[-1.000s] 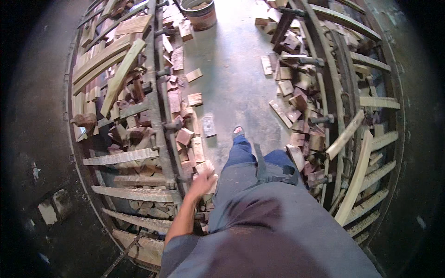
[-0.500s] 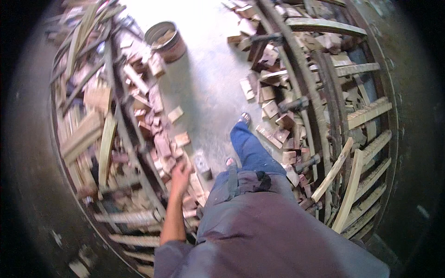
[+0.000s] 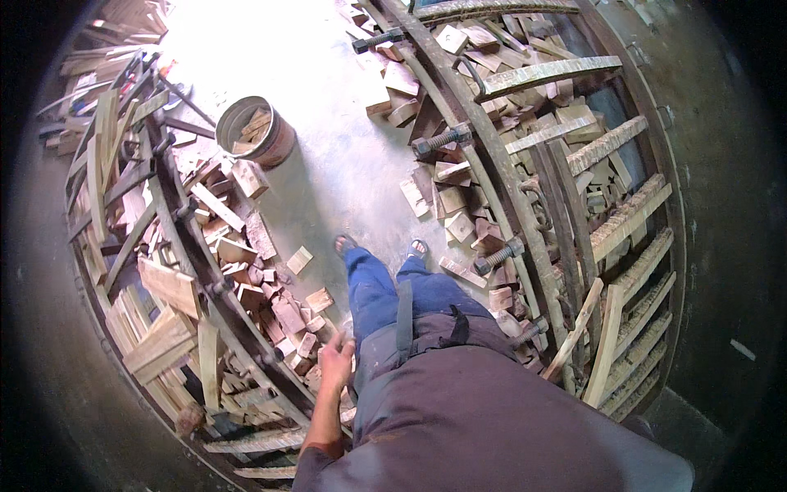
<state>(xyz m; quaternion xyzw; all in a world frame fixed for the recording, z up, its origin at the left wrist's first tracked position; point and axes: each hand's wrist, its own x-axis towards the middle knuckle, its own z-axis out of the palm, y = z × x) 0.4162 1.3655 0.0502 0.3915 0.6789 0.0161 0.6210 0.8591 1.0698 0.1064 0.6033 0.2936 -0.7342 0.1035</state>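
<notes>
My left hand (image 3: 334,361) hangs at my left side, just beside my blue trousers (image 3: 370,283). Its fingers are loosely curled and a little apart, with nothing seen in them. Past the fingertips lies a heap of wood offcuts (image 3: 288,318), small blocks in pale and reddish tones; the hand appears to be above them rather than gripping any. My right hand is out of the picture, hidden beyond my dark shirt (image 3: 492,402).
A round metal bucket (image 3: 279,143) with wood pieces stands ahead on the left. Metal clamp frames with large bolts (image 3: 443,141) run along both sides. Wooden strips (image 3: 630,217) lie across the right frame. Blocks line both edges of the concrete floor (image 3: 344,172).
My view has turned, so the bucket and left frame sit further left. Both feet now show ahead, and my left hand has come closer to my leg.
</notes>
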